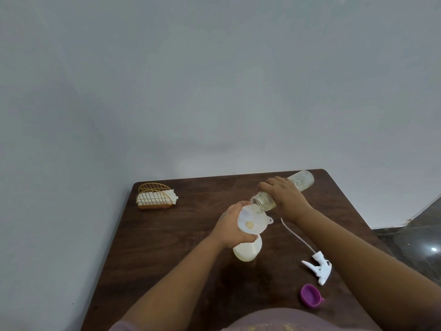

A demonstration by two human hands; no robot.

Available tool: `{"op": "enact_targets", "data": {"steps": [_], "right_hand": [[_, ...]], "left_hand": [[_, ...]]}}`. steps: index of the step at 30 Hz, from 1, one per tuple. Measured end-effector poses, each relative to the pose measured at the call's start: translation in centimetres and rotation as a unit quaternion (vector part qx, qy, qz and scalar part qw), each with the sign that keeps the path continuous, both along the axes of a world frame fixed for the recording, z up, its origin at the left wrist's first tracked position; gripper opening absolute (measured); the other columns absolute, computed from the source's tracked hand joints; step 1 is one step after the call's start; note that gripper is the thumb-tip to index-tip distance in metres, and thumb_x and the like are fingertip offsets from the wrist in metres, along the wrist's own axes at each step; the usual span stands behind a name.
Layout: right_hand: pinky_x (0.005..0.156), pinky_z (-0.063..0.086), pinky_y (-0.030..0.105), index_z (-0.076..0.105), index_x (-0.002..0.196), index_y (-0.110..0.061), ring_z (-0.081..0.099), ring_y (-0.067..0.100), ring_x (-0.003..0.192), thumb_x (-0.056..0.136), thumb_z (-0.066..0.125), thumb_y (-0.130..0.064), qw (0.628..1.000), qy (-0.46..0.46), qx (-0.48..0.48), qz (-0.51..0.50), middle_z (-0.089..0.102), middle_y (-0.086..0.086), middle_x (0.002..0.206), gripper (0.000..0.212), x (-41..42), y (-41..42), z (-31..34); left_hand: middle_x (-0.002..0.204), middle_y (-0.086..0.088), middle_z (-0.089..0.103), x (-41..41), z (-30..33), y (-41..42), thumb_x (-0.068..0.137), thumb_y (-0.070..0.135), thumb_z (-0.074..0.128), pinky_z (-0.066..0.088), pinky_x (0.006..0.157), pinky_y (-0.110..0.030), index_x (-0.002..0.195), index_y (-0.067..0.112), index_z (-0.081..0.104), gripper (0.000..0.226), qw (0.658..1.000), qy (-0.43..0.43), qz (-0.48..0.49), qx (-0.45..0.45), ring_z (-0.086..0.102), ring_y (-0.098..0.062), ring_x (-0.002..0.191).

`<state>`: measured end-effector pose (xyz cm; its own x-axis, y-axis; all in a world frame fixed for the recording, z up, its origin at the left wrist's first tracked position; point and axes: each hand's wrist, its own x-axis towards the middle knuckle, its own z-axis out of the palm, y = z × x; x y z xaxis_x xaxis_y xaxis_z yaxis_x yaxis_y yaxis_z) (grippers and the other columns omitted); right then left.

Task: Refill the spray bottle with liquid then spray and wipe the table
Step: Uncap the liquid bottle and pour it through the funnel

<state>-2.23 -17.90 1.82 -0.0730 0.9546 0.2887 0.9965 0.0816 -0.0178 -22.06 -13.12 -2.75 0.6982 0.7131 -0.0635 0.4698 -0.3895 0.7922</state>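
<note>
Two hands busy over a dark brown wood surface [167, 247], which sits w/ its far edge against a plain pale grey wall [214, 80]; same wall runs along the left side. I see dark glossy floor [417, 235] at right, w/ a bright light spot reflected in it.

Left hand [229, 228] wraps round the neck of the white spray bottle [247, 250], fingers curled tight just under the white funnel [250, 220] seated in its mouth. Bottle stands upright near the surface's middle. Right hand [286, 197] grips a clear bottle [281, 192], tipped almost flat, open threaded mouth over the funnel's rim; yellowish liquid pooled at the funnel's hole.

Spray head [318, 268], white, lies on its side right of the bottle, its thin dip tube pointing toward the far edge. Purple cap [311, 295] lies near the front right, close to the spray head. Gold wire holder [154, 195] w/ white napkins sits at the far left corner, well apart from the rest.
</note>
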Motion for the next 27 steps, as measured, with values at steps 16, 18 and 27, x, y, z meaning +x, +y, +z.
{"op": "enact_targets", "data": {"steps": [16, 18, 27], "right_hand": [[0.073, 0.04, 0.032, 0.059, 0.097, -0.02, 0.054, 0.021, 0.079, 0.061, 0.078, -0.024, 1.0, 0.001, 0.004, 0.0, 0.059, -0.003, 0.086, 0.041, 0.31, 0.24, -0.3], [0.073, 0.041, 0.033, 0.059, 0.098, -0.02, 0.054, 0.022, 0.079, 0.062, 0.078, -0.023, 1.0, 0.002, 0.004, 0.0, 0.059, -0.002, 0.086, 0.041, 0.3, 0.22, -0.34], [0.074, 0.037, 0.03, 0.06, 0.098, -0.019, 0.056, 0.022, 0.079, 0.061, 0.08, -0.02, 1.0, -0.001, 0.009, 0.006, 0.06, -0.001, 0.086, 0.042, 0.16, 0.22, -0.36]], "left_hand": [[0.132, 0.013, 0.048, -0.05, -0.06, 0.12, 0.068, 0.036, 0.084, 0.043, 0.092, -0.027, 0.136, 0.036, 0.039, 0.082, 1.0, -0.003, -0.002, -0.002, 0.048, -0.009, 0.115], [0.132, 0.012, 0.048, -0.07, -0.06, 0.12, 0.068, 0.036, 0.085, 0.044, 0.093, -0.028, 0.136, 0.035, 0.039, 0.082, 1.0, -0.003, -0.001, -0.002, 0.047, -0.009, 0.116], [0.135, 0.011, 0.047, 0.0, 0.06, 0.03, 0.07, 0.034, 0.084, 0.041, 0.092, -0.025, 0.139, 0.033, 0.037, 0.084, 1.0, 0.002, -0.001, -0.005, 0.044, -0.006, 0.114]]}}
